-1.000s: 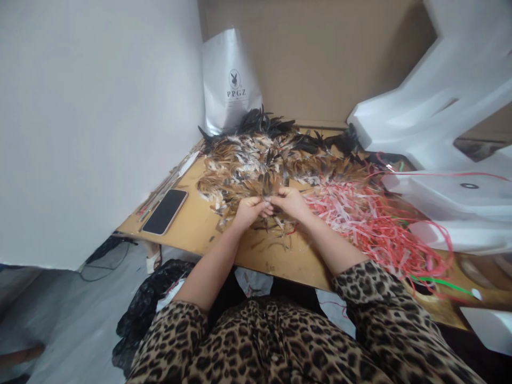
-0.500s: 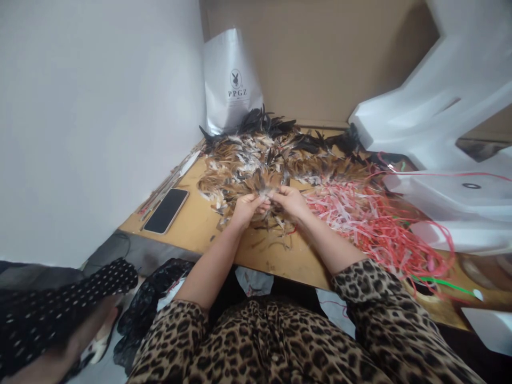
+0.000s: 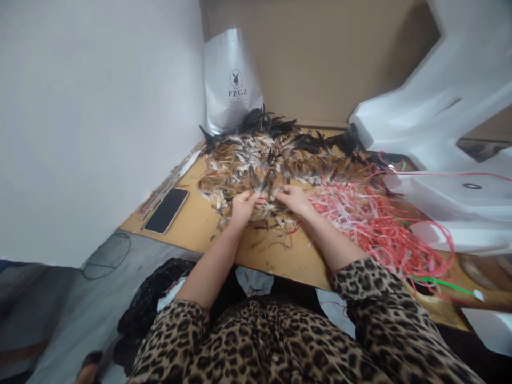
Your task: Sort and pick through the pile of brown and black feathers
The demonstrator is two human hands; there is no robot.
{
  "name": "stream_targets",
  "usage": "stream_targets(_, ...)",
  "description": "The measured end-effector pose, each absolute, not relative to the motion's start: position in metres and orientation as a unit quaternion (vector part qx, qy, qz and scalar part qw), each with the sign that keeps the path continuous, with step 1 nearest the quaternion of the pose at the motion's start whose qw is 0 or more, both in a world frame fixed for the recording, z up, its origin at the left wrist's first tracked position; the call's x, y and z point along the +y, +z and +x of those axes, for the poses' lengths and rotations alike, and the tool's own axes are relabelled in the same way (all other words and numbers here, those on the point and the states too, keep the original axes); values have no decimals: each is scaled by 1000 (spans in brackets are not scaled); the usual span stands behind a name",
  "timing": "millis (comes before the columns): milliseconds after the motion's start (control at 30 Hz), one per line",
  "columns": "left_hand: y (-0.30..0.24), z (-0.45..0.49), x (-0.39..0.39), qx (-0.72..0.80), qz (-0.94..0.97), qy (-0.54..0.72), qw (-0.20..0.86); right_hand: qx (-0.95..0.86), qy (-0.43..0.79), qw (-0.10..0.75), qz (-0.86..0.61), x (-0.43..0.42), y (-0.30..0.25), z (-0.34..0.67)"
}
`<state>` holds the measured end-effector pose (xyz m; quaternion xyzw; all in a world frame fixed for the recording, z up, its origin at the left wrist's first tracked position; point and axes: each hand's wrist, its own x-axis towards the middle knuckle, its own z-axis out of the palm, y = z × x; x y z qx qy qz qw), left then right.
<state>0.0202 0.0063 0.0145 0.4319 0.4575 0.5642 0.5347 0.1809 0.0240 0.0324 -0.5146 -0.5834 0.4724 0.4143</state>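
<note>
Brown feathers (image 3: pixel 258 177) fan upward from the closed fingertips of my left hand (image 3: pixel 246 205). My right hand (image 3: pixel 294 198), a short gap to the right, pinches a smaller tuft of brown feathers (image 3: pixel 280 184). Beneath and beyond both hands spreads a large pile of brown, white and black feathers (image 3: pixel 236 160) on the wooden table (image 3: pixel 276 261). Red and pale pink strips (image 3: pixel 368 224) lie tangled beside my right forearm. The exact number of feathers in each hand is hard to make out.
A phone (image 3: pixel 166 210) lies at the table's left edge near thin sticks (image 3: pixel 168 181). A silver-white bag (image 3: pixel 232 80) stands at the back against the wall. White machine housing (image 3: pixel 420 106) takes up the right. A black plastic bag (image 3: pixel 148 298) sits on the floor at left.
My hands have drawn slightly apart, and the feathers they held together are now split between them. A person in a dotted garment at the lower left has mostly left the view.
</note>
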Motion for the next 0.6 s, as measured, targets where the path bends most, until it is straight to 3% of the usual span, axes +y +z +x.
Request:
stream_targets(167, 11, 23, -1, 463, 535, 538, 458, -720, 318, 285, -547, 24, 23, 183)
stream_targets(333, 10, 22, -1, 471, 542, 513, 471, -742, 196, 268, -583, 21, 27, 182)
stream_targets(400, 11, 21, 1, 471, 532, 508, 488, -728, 217, 322, -566, 20, 33, 181)
stream_targets(500, 13, 22, 4, 469, 504, 520, 506, -667, 351, 406, -517, 17, 43, 178)
stream_targets(600, 14, 22, 4, 462, 511, 520, 505, -612, 480, 420, -468, 13, 48, 174)
